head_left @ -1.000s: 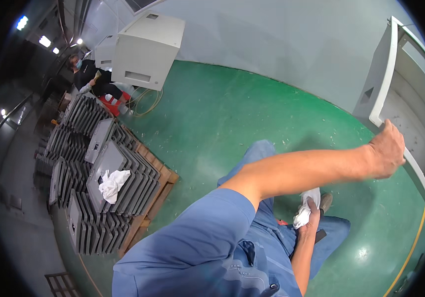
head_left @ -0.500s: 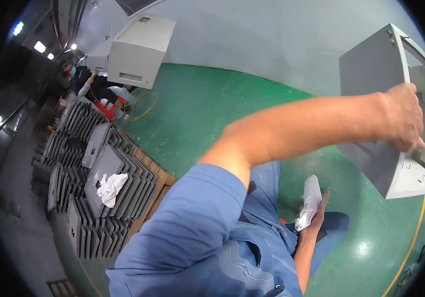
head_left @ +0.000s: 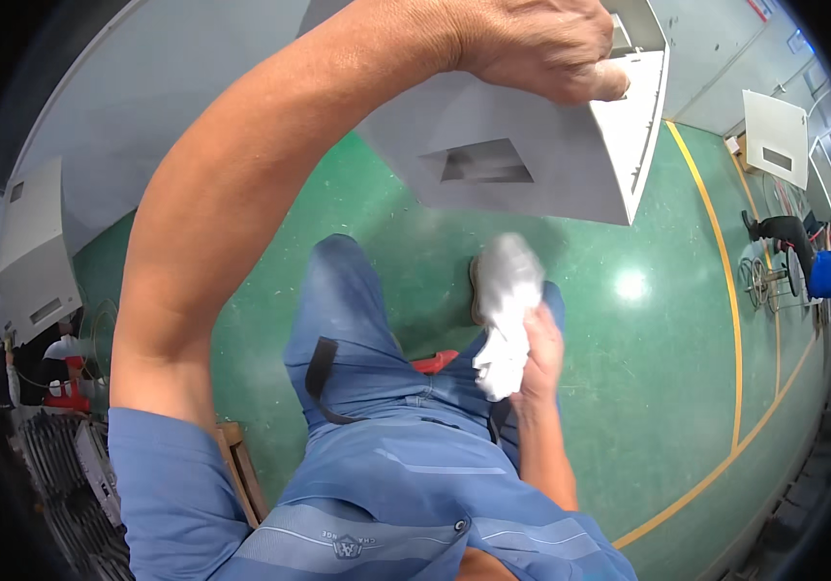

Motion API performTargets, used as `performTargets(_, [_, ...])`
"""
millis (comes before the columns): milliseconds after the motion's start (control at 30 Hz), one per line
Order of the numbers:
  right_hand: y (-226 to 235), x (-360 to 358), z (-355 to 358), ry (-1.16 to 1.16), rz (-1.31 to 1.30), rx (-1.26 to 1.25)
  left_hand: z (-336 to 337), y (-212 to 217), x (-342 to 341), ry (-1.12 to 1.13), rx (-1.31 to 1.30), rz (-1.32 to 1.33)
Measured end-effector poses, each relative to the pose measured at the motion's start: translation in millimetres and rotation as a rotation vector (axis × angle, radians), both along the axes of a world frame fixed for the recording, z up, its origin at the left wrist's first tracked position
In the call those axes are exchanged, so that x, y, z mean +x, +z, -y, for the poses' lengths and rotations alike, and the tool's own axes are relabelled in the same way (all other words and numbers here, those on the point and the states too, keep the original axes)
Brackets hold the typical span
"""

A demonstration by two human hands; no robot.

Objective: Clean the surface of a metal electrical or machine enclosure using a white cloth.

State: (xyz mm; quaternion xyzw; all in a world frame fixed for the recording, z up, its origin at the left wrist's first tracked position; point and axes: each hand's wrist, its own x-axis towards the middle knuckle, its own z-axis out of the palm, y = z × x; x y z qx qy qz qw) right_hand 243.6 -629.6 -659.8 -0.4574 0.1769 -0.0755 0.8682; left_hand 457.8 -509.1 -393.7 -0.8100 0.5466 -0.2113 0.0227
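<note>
Two hands are occupied. Nearest, below the grey sheet-metal cabinet panel (head_left: 522, 145), a crumpled white rag (head_left: 505, 315) is clenched in the right hand (head_left: 539, 353), apparently kept ready for wiping. Above the blue trousers (head_left: 377, 426), the panel is gripped at its upper rim by the left hand (head_left: 546, 48) and held clear of the green floor (head_left: 667, 368), likely for access. Its long axis runs left to right, tilted, the open white edge pointing right. Beyond the panel, similar white panels (head_left: 774, 136) stand.

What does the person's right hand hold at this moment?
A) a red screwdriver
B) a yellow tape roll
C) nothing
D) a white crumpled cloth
D: the right hand has its grip closed around a white crumpled cloth, above the blue trousers.
</note>
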Motion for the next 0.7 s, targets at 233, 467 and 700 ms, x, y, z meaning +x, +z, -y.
performTargets(233, [68.8,80.1,43.3,-0.571,0.758,-1.655,8.7,-18.2,3.3,0.03,-0.046,0.116])
performTargets(467, [-175.4,141.2,11.2,0.276,0.063,-1.777,10.6,-44.1,5.8,0.028,-0.112,0.114])
performTargets(700, [-32.6,96.4,4.4,0.595,0.45,-1.598,12.6,-4.3,-5.1,-0.028,-0.155,0.124])
